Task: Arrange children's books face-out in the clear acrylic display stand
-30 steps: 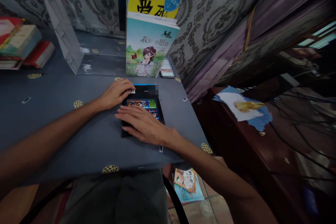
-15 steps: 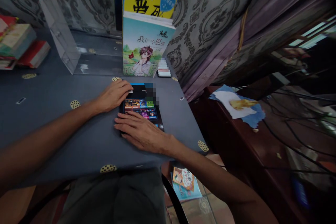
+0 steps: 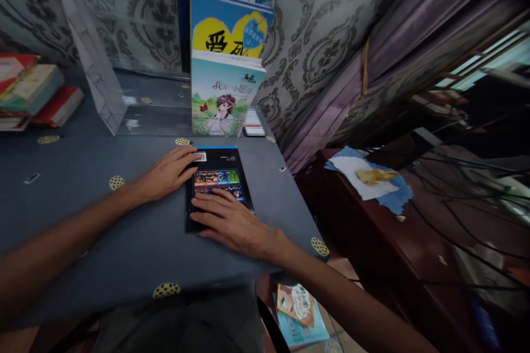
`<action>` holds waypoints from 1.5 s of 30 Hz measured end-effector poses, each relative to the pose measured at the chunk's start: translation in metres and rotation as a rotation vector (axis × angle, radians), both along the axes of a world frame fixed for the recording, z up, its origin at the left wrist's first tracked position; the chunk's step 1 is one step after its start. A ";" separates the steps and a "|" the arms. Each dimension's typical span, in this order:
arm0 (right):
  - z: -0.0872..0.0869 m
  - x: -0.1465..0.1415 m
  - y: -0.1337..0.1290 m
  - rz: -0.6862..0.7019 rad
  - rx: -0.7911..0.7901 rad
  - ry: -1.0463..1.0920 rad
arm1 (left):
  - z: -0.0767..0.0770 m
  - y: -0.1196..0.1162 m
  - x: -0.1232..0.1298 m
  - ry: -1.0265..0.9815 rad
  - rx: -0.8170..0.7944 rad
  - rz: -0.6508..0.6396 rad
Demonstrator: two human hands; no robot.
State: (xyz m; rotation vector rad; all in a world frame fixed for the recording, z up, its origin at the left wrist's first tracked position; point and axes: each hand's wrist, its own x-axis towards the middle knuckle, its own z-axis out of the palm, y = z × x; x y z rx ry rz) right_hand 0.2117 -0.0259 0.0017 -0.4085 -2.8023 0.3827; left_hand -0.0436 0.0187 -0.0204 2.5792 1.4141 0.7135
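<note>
A black book [image 3: 217,161] with a blue top edge and rows of small coloured pictures lies flat on the grey-blue tablecloth. My left hand [image 3: 170,174] rests at its left side, fingers stretched out, with the fingertips on the cover by a white barcode label. Across the lower half of the book lies my right hand [image 3: 232,219], palm down and fingers spread, hiding part of the pictures. Neither hand grips the book. Just behind it, books stand upright in a clear rack, the front one a green book [image 3: 221,102] with a drawn figure.
The clear acrylic rack [image 3: 97,77] stands at the back, by a patterned wall. A pile of books [image 3: 37,91] lies at the far left. On the right, a dark red cabinet [image 3: 368,242] carries a blue cloth [image 3: 391,201] and cables. Books [image 3: 304,320] lie below the table edge.
My view has tilted up, so more of the standing books shows. My right hand has slid down the book towards me, uncovering more of its cover; my left hand stays at its left edge.
</note>
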 end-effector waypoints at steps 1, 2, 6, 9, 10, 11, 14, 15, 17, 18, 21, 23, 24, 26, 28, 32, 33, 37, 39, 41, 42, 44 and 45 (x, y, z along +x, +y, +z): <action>0.000 0.000 0.001 0.004 0.001 0.008 | -0.001 0.001 0.001 -0.007 0.005 0.004; 0.001 0.000 0.001 0.006 -0.002 0.014 | -0.001 0.001 0.001 -0.014 0.011 0.006; 0.008 0.004 0.003 -0.001 -0.082 0.051 | -0.002 0.002 0.002 -0.018 0.027 0.009; 0.015 0.004 0.017 -0.053 -0.182 0.129 | -0.001 0.000 0.003 -0.013 0.021 0.022; 0.016 0.002 0.025 -0.095 -0.194 0.154 | -0.001 -0.001 0.003 -0.016 0.020 0.029; 0.016 -0.001 0.033 -0.150 -0.190 0.169 | 0.000 -0.002 0.003 -0.022 0.021 0.035; 0.011 -0.015 0.061 -0.331 -0.127 0.124 | 0.002 -0.004 0.004 -0.023 0.020 0.052; 0.008 -0.019 0.068 -0.371 -0.110 0.086 | 0.003 -0.005 0.004 -0.014 0.014 0.061; 0.003 -0.024 0.079 -0.412 -0.089 0.018 | 0.005 -0.005 0.005 0.008 0.000 0.077; 0.000 -0.025 0.083 -0.423 -0.080 0.001 | 0.005 -0.005 0.006 0.019 -0.006 0.083; -0.005 -0.016 0.090 -0.487 -0.057 0.003 | 0.006 -0.004 0.006 0.038 -0.014 0.087; -0.007 -0.006 0.094 -0.563 -0.056 0.016 | 0.005 -0.004 0.006 0.044 -0.016 0.099; -0.008 -0.002 0.097 -0.594 -0.060 0.021 | 0.005 -0.004 0.005 0.046 -0.018 0.105; -0.010 0.006 0.102 -0.622 -0.070 0.039 | 0.004 -0.004 0.005 0.047 -0.019 0.107; -0.012 0.011 0.108 -0.613 -0.075 0.072 | 0.004 -0.003 0.004 0.041 -0.022 0.096; -0.020 0.018 0.121 -0.561 -0.105 0.130 | 0.003 -0.002 0.003 0.036 -0.035 0.095; -0.022 0.020 0.124 -0.549 -0.118 0.143 | 0.003 -0.002 0.002 0.038 -0.039 0.096; -0.030 0.027 0.137 -0.506 -0.158 0.209 | 0.002 -0.001 -0.001 0.037 -0.047 0.082; -0.033 0.027 0.141 -0.495 -0.162 0.238 | 0.003 0.000 -0.002 0.030 -0.046 0.073; -0.035 0.026 0.143 -0.502 -0.159 0.255 | 0.004 0.000 -0.003 0.023 -0.046 0.065; -0.036 0.025 0.143 -0.508 -0.156 0.257 | 0.004 0.000 -0.003 0.020 -0.046 0.062; -0.036 0.022 0.142 -0.520 -0.149 0.257 | 0.005 0.000 -0.003 0.017 -0.050 0.056; -0.036 0.021 0.141 -0.525 -0.145 0.256 | 0.005 0.000 -0.003 0.017 -0.054 0.053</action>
